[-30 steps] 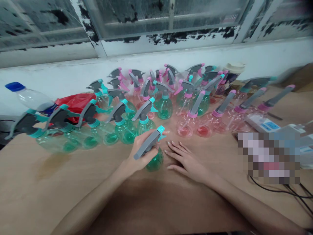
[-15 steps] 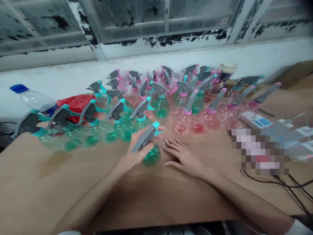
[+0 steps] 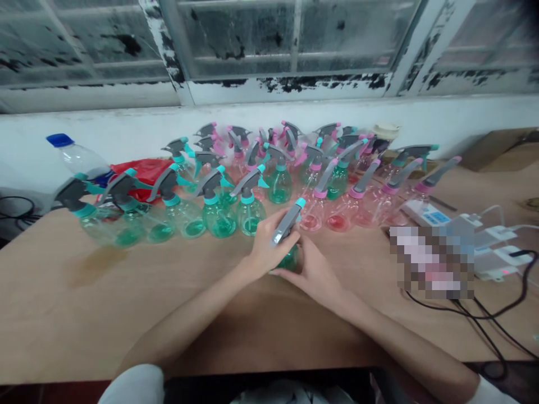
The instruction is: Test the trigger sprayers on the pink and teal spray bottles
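A green spray bottle [image 3: 290, 259] with a grey and turquoise trigger head stands on the wooden table [image 3: 202, 320] in front of me. My left hand [image 3: 272, 238] is closed around its neck, just under the trigger head. Around the lower body wraps my right hand [image 3: 314, 266], thumb in front and fingers on the far side, partly hidden. Behind my hands, a row of green spray bottles [image 3: 221, 219] stands to the left. Pink spray bottles [image 3: 339, 219] stand to the right.
More spray bottles crowd toward the wall. A clear bottle with a blue cap [image 3: 84, 160] and a red plastic bag [image 3: 141, 171] are at the left. White power adapters [image 3: 497, 252], black cables [image 3: 475, 317] and a blurred-out object [image 3: 429, 261] lie at the right.
My right hand has moved from lying open beside the spray bottle to gripping its body. The trigger head has turned in my left hand. The camera view has shifted slightly.
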{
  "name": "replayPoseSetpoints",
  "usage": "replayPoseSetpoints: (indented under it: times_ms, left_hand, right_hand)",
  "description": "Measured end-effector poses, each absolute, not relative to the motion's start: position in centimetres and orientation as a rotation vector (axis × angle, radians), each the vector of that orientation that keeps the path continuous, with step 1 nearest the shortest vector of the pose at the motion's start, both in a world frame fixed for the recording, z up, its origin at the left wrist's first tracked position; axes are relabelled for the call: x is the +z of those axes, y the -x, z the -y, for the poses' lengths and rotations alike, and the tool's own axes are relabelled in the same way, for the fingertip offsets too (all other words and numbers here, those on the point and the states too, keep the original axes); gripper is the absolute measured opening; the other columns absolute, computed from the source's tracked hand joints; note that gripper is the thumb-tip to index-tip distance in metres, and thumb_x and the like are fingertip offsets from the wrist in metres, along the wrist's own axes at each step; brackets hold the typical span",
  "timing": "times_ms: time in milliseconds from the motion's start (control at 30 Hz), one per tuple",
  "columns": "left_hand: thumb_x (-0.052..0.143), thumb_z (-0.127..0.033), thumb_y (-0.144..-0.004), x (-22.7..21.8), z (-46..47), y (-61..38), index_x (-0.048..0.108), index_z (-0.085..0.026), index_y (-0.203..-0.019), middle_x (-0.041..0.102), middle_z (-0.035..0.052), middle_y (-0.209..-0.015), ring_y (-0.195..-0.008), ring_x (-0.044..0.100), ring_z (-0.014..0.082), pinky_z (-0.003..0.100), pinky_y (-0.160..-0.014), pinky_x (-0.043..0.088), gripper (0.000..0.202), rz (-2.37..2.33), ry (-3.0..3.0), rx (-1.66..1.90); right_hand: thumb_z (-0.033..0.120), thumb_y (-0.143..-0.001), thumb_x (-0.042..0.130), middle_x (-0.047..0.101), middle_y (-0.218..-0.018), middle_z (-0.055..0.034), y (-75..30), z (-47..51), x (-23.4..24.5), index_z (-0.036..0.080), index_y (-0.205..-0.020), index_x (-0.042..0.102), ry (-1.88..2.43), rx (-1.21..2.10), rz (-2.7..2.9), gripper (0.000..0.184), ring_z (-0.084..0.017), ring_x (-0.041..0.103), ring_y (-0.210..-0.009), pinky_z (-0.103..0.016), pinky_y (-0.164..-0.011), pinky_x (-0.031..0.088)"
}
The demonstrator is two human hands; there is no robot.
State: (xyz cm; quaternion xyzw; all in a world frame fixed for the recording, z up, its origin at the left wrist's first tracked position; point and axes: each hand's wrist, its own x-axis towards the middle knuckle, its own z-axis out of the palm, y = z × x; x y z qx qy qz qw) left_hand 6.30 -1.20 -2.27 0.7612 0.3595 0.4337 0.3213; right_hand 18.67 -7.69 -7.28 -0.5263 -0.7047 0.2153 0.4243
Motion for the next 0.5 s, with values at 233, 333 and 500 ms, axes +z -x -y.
replayPoseSetpoints:
  times_ms: [233,333,500]
  left_hand:
    - [0.069,-0.038,-0.08,-1.8,1.1,-4.7,0.05,-0.02,-0.134,0.069,0.0096,-0.119,-0.108,0.065,0.0256,0.04,-0.093,0.051,0.06,-0.928,-2.048,1.01]
    - [0.068,-0.04,-0.082,-2.5,1.9,-2.1,0.044,-0.023,-0.138,0.055,0.0117,-0.141,-0.128,0.053,0.0276,0.048,-0.107,0.042,0.063,-0.986,-2.022,0.949]
    - [0.06,-0.038,-0.088,-5.5,5.5,3.5,0.059,-0.023,-0.12,0.063,0.0099,-0.131,-0.119,0.06,0.028,0.052,-0.104,0.044,0.035,-1.229,-1.869,0.915]
  right_hand:
    - [0.052,-0.079,0.068,0.06,-0.126,-0.0159,-19.0,7.7,-6.4,0.022,-0.136,0.037,1.44,0.41,1.845,0.071,-0.034,0.06,-0.115,-0.048,-0.088,0.054]
    - [0.052,-0.081,0.066,0.063,-0.122,-0.0139,-19.6,7.4,-5.9,0.023,-0.133,0.041,1.436,0.345,1.881,0.065,-0.033,0.061,-0.114,-0.049,-0.09,0.052]
    - [0.059,-0.082,0.061,0.06,-0.12,-0.017,-20.7,6.0,-5.6,0.02,-0.127,0.047,1.524,0.182,1.883,0.061,-0.037,0.056,-0.116,-0.055,-0.092,0.048]
